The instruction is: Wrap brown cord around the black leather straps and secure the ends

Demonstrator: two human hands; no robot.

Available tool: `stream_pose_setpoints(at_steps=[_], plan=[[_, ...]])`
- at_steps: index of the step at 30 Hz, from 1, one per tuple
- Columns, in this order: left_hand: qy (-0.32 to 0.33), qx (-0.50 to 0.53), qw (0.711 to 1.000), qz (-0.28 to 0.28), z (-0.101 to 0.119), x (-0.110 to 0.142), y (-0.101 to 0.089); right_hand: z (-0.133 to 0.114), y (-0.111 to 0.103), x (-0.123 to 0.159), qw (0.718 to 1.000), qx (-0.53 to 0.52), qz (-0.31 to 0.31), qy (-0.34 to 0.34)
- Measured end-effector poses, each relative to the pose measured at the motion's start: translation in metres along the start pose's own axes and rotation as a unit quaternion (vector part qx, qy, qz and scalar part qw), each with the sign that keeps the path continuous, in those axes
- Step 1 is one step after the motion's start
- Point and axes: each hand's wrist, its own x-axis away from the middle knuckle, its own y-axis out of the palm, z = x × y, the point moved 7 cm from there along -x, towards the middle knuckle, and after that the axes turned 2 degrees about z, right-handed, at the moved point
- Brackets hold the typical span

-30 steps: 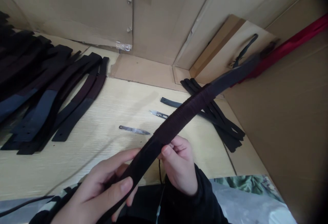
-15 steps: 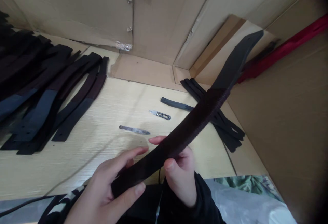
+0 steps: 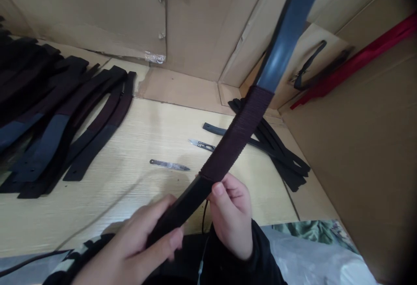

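A long curved dark strip [image 3: 241,130], bare and bluish-black at its upper part and wrapped in dark maroon cord along its middle, slants up to the right across the view. Its top end runs out of the picture. My left hand [image 3: 146,228] grips the plain black lower end between thumb and fingers. With thumb and bent fingers, my right hand [image 3: 230,202] pinches the strip's edge just below the wrapped section. Behind the strip lie thread snips [image 3: 200,145], partly covered by it, and a small pointed metal blade [image 3: 169,165] to their left.
At the left is a heap of similar curved strips [image 3: 74,111], several with maroon wrapping. Crossed black strips [image 3: 280,157] lie at the right beside a cardboard wall [image 3: 352,146]. A red band [image 3: 355,61] runs along that wall. Cardboard also stands at the back.
The held strip has tilted more upright and risen, its top leaving the picture. Its bare upper face now catches light. My right hand pinches its edge nearer the wrapping's lower end.
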Motion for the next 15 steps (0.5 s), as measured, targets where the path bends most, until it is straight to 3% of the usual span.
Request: stream_pose_setpoints(at_steps=[2,4,9,12,15], plan=[[-0.087,0.143,0.979,-0.117,-0.003,0.003,0.015,0.002,-0.001,0.0,1.0,-0.006,0.0,0.013],[-0.129,0.218,0.954,-0.159,0.0,0.005,0.022,0.002,0.0,-0.002,1.0,-0.012,0.001,0.023],[-0.134,0.208,0.967,-0.064,-0.005,0.007,0.017,-0.006,0.004,-0.005,0.997,-0.065,0.038,0.029],[-0.085,0.126,0.988,-0.01,-0.01,0.01,0.011,-0.011,0.006,-0.006,0.994,-0.099,0.034,0.01],[-0.041,0.058,0.997,0.008,-0.013,0.012,0.007,-0.011,0.008,-0.007,0.993,-0.117,0.016,0.008]])
